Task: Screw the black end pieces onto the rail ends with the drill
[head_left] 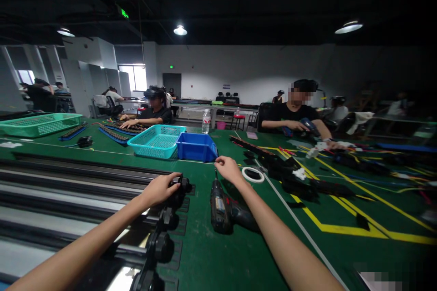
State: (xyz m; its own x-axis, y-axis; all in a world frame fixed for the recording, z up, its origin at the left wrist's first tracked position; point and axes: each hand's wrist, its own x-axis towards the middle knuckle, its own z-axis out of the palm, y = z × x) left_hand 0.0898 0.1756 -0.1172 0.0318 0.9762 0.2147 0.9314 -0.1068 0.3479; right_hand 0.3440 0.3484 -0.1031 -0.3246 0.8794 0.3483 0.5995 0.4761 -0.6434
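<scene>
My left hand (161, 188) rests on the black end fittings of the long dark rails (85, 170), its fingers apart. Just in front of the blue bin (196, 147), my right hand (227, 167) has its thumb and forefinger pinched together at the tip of the drill's bit. Whatever may be between those fingertips is too small to make out. The cordless drill (220, 209) lies on the green table beneath my right forearm, bit pointing away from me. A white tape roll (253, 174) lies right of that hand.
A turquoise basket (157, 141) adjoins the blue bin, with a water bottle (206, 121) behind. Another green basket (41, 124) stands far left. Dark parts and wires (300, 177) spread to the right. Across the table, a person (295, 111) holds a power tool; another sits left.
</scene>
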